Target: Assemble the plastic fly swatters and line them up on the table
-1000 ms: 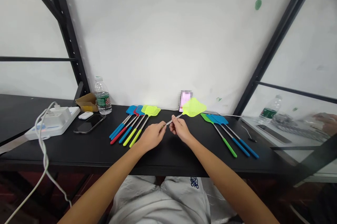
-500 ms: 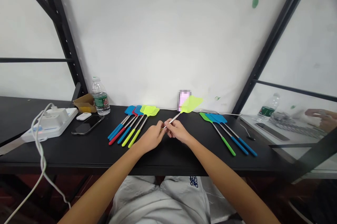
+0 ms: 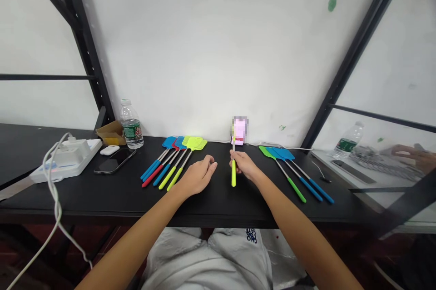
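My right hand (image 3: 243, 164) is closed on a yellow-green fly swatter (image 3: 233, 174) by its metal shaft, just above the grip. The swatter is turned edge-on, so its head shows only as a thin strip in front of the phone. Loosely curled and empty, my left hand (image 3: 200, 174) is open over the table, right of a fanned row of several swatters. In that row are blue swatters (image 3: 150, 171), a red one (image 3: 152, 176) and yellow-green ones (image 3: 175, 179). Right of my right hand lie a green swatter (image 3: 296, 189) and two blue swatters (image 3: 323, 191).
A lit phone (image 3: 240, 128) leans on the white wall. Left on the black table (image 3: 218, 210) are a water bottle (image 3: 131, 128), a cardboard box (image 3: 112, 134), a dark phone (image 3: 115, 161), a white case (image 3: 109, 150) and a power strip (image 3: 76, 162) with cables.
My left hand has let go of the swatter and moved slightly left. My right hand has shifted right and turned the swatter from slanted to upright and edge-on, its grip pointing down.
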`<state>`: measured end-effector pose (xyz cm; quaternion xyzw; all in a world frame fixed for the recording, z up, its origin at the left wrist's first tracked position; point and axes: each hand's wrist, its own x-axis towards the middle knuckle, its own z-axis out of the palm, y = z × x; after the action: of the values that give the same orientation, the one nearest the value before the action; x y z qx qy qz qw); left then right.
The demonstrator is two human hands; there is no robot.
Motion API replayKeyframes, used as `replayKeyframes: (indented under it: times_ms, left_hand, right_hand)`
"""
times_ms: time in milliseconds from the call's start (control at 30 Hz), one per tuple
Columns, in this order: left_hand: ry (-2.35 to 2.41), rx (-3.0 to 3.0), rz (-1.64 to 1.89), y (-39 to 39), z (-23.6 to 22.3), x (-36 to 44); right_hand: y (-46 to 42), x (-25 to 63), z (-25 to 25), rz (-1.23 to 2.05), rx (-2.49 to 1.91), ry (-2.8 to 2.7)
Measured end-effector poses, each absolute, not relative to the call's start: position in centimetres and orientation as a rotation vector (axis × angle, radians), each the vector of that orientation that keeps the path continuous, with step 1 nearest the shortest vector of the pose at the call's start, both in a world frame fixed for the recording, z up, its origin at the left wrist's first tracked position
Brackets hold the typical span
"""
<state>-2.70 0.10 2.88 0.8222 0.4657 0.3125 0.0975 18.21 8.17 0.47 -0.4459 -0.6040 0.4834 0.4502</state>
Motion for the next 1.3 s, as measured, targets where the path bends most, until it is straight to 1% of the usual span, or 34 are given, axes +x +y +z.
replayKeyframes:
  times_ms: [200,300,400,500,700,833,1300]
  left_hand:
    - [1.431,2.463,0.875,0.0,3.0,-2.8]
    - [1.456,2.469,0.848,-0.2,3.1,-2.8]
    - [1.478,2.477,0.820,-0.2,3.0,-2.8]
    - [1.485,2.491,0.794,-0.1,2.9,-2.8]
    - [1.519,2.519,0.767,0.0,2.7,-2.7]
    - [1.515,2.534,0.761,0.1,2.6,-2.8]
    - [1.504,2.544,0.718,-0.1,2.7,-2.6]
  right_hand:
    - [8.7,21.6,0.9,0.386,-1.281,-1.482]
    - [9.0,24.1,1.3,0.155,-1.414,-1.479]
    - [9.0,27.2,1.4,0.016,-1.615,-1.520]
    - [8.6,30.2,1.1,-0.018,-1.859,-1.600]
    - [7.5,33.4,0.4,0.086,-2.177,-1.888]
    - [7.0,33.2,0.7,0.047,-2.247,-1.949]
    - [6.6,33.1,0.4,-0.118,-2.440,-1.705]
